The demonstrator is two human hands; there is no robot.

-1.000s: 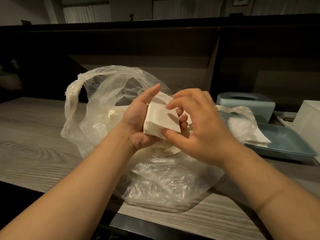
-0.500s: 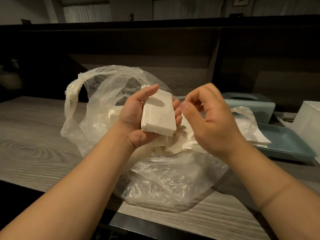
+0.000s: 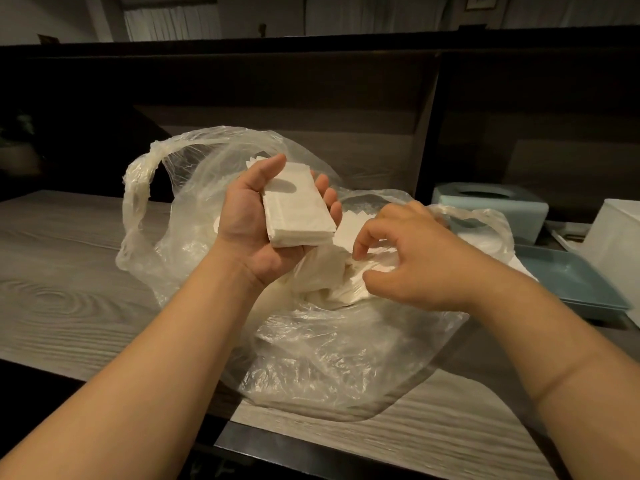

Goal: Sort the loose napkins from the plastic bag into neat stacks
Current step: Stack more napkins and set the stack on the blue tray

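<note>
Two hands are seen at work over a clear plastic bag [image 3: 332, 351] spread on a wood-grain counter [image 3: 69, 271]. A small squared stack of napkins [image 3: 298, 211] is cradled in the left hand [image 3: 256, 223], held above the bag's open mouth, with the thumb laid along one long edge and the fingertips curled up against the other. The right hand [image 3: 415, 258] is lowered into the bag opening with its fingers bent like a claw just over the loose napkins [image 3: 332, 271]; nothing is gripped by it yet. More crumpled napkins are left heaped inside the bag, so the sorting is judged to be far from finished.

Several slips could be expected from here. Thin film could be pinched along with the paper, so that the bag is dragged up with the napkin. More than one sheet could be caught, or a creased one torn, if the grab is made too deep. The held stack, supported only at its edges, could be fanned out or tipped if the left hand is loosened.

Compared with half a second earlier, the right hand has been dropped from beside the stack down toward the bag's contents, while the stack has been kept almost unmoved. A pale blue tray [image 3: 571, 289] and a tissue box [image 3: 491, 209] are visible at right.
</note>
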